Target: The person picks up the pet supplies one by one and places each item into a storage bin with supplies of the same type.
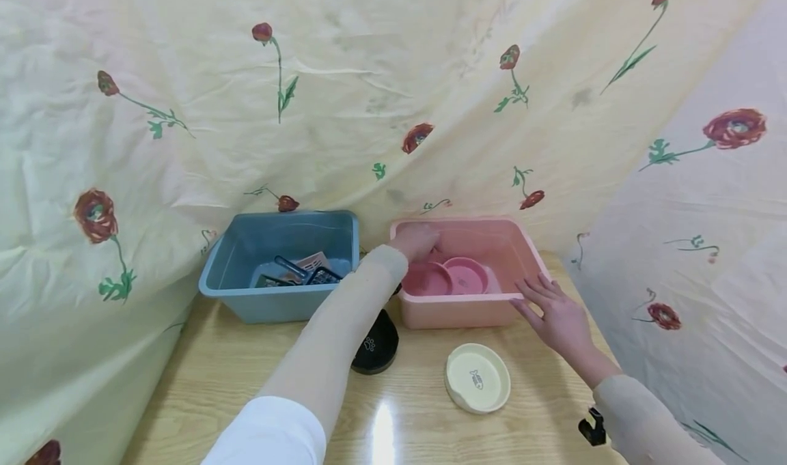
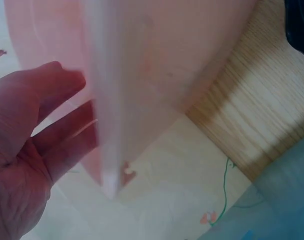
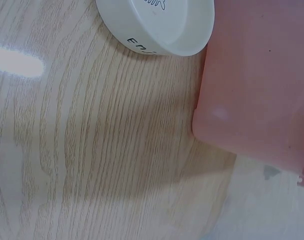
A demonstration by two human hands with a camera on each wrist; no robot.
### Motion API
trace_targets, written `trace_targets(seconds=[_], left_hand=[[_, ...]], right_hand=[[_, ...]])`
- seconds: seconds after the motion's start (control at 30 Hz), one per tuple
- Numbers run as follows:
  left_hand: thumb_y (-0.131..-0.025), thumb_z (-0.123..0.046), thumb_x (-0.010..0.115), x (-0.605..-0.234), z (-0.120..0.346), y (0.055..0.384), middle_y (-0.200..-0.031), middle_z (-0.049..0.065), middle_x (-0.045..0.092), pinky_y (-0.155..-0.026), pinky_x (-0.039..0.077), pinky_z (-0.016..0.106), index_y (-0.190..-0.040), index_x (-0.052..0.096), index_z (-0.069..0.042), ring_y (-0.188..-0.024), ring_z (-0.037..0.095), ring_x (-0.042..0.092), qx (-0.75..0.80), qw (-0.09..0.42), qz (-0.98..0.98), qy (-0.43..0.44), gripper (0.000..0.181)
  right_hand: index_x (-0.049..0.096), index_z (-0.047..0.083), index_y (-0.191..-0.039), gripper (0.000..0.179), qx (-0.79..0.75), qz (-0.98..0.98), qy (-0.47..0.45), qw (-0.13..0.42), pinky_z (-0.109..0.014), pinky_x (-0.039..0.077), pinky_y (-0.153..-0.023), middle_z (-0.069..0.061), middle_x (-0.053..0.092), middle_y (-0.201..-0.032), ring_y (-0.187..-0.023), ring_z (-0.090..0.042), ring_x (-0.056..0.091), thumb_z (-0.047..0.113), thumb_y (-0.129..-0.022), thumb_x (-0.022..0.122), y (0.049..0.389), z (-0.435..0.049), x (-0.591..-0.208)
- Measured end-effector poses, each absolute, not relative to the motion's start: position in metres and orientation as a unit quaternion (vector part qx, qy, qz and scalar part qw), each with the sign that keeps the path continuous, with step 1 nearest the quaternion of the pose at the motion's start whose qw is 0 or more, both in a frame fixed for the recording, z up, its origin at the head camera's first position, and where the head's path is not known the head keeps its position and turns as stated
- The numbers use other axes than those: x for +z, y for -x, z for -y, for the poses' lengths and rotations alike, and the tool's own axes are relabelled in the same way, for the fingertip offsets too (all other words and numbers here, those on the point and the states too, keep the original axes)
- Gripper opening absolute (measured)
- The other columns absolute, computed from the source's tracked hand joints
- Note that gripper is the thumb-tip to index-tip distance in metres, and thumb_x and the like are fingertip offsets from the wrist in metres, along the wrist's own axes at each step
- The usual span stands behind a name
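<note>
A pink plastic bin stands on the table with two round pink pet bowls inside. My left hand reaches over its left rim at the back corner. In the left wrist view, the left thumb and fingers are apart beside the bin's rim; the fingertips are hidden behind it. My right hand touches the bin's front right corner with fairly straight fingers. Closer to me sits a cream pet bowl with a fishbone print. A black pet bowl with a paw print is partly covered by my left arm.
To the left, a blue bin holds dark slotted scoops and a pink slotted scoop. Flowered cloth hangs behind and along both sides of the wooden table. My left forearm crosses in front of the blue bin's right corner.
</note>
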State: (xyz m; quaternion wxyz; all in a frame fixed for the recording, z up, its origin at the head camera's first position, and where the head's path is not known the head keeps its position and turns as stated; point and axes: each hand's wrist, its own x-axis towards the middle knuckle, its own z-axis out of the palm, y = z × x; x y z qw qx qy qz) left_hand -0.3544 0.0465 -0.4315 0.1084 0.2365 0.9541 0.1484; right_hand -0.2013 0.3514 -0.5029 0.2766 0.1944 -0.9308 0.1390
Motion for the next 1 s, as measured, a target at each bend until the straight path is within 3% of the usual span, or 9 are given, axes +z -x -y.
trace_targets(seconds=[0.2, 0.37, 0.43, 0.53, 0.6, 0.7, 0.87, 1.0], left_hand=[[-0.103, -0.019, 0.074, -0.417, -0.036, 0.357, -0.120, -0.007, 0.074, -0.096, 0.058, 0.032, -0.129, 0.077, -0.024, -0.107, 0.013, 0.065, 0.167, 0.158, -0.946, -0.227, 0.027], [-0.100, -0.015, 0.078, -0.403, -0.030, 0.360, -0.126, -0.008, 0.071, -0.102, 0.056, 0.033, -0.135, 0.074, -0.030, -0.116, 0.014, 0.064, 0.157, 0.190, -0.944, -0.221, 0.039], [-0.098, -0.013, 0.079, -0.394, -0.026, 0.358, -0.129, -0.006, 0.071, -0.101, 0.057, 0.033, -0.137, 0.073, -0.029, -0.119, 0.015, 0.064, 0.145, 0.190, -0.941, -0.241, 0.042], [-0.098, -0.013, 0.080, -0.378, -0.019, 0.352, -0.133, -0.002, 0.072, -0.096, 0.059, 0.031, -0.139, 0.073, -0.025, -0.118, 0.017, 0.066, 0.126, 0.196, -0.933, -0.274, 0.043], [-0.098, -0.015, 0.079, -0.364, -0.013, 0.344, -0.135, 0.001, 0.072, -0.094, 0.059, 0.031, -0.140, 0.072, -0.021, -0.119, 0.018, 0.067, 0.110, 0.192, -0.926, -0.305, 0.043], [-0.099, -0.018, 0.078, -0.345, -0.002, 0.332, -0.137, 0.003, 0.072, -0.097, 0.058, 0.031, -0.141, 0.071, -0.019, -0.121, 0.019, 0.067, 0.105, 0.197, -0.916, -0.333, 0.043], [-0.100, -0.024, 0.076, -0.325, 0.020, 0.311, -0.137, 0.003, 0.073, -0.105, 0.055, 0.034, -0.140, 0.072, -0.018, -0.126, 0.020, 0.066, 0.103, 0.197, -0.912, -0.345, 0.041], [-0.097, -0.031, 0.080, -0.324, 0.044, 0.295, -0.138, 0.003, 0.073, -0.108, 0.054, 0.036, -0.139, 0.073, -0.017, -0.130, 0.022, 0.065, 0.098, 0.201, -0.915, -0.335, 0.044]], right_hand=[[0.077, 0.004, -0.130, 0.063, 0.137, 0.931, -0.199, 0.272, -0.068, 0.051, -0.103, -0.024, 0.073, -0.128, -0.128, -0.051, 0.063, 0.060, -0.102, 0.063, 0.202, -0.350, -0.500], [0.076, 0.004, -0.130, 0.050, 0.132, 0.936, -0.193, 0.262, -0.068, 0.051, -0.103, -0.024, 0.073, -0.129, -0.130, -0.052, 0.062, 0.034, -0.091, 0.084, 0.202, -0.348, -0.500], [0.076, 0.003, -0.130, 0.050, 0.132, 0.936, -0.193, 0.262, -0.068, 0.051, -0.103, -0.024, 0.073, -0.128, -0.130, -0.051, 0.062, 0.030, -0.088, 0.086, 0.201, -0.347, -0.500], [0.077, 0.003, -0.129, 0.053, 0.136, 0.933, -0.199, 0.267, -0.068, 0.051, -0.103, -0.024, 0.073, -0.127, -0.129, -0.051, 0.062, 0.044, -0.096, 0.078, 0.200, -0.348, -0.500], [0.077, 0.003, -0.129, 0.064, 0.137, 0.930, -0.203, 0.272, -0.068, 0.051, -0.103, -0.024, 0.074, -0.126, -0.128, -0.052, 0.063, 0.060, -0.102, 0.063, 0.200, -0.348, -0.500], [0.078, 0.004, -0.127, 0.079, 0.138, 0.927, -0.206, 0.280, -0.068, 0.051, -0.102, -0.025, 0.074, -0.125, -0.126, -0.052, 0.064, 0.072, -0.103, 0.047, 0.201, -0.350, -0.501], [0.077, 0.004, -0.128, 0.067, 0.137, 0.932, -0.199, 0.271, -0.068, 0.052, -0.101, -0.025, 0.073, -0.127, -0.128, -0.052, 0.063, 0.064, -0.102, 0.060, 0.202, -0.351, -0.501], [0.077, 0.004, -0.129, 0.052, 0.134, 0.937, -0.195, 0.258, -0.069, 0.052, -0.101, -0.025, 0.073, -0.128, -0.129, -0.052, 0.062, 0.044, -0.096, 0.078, 0.202, -0.349, -0.501]])
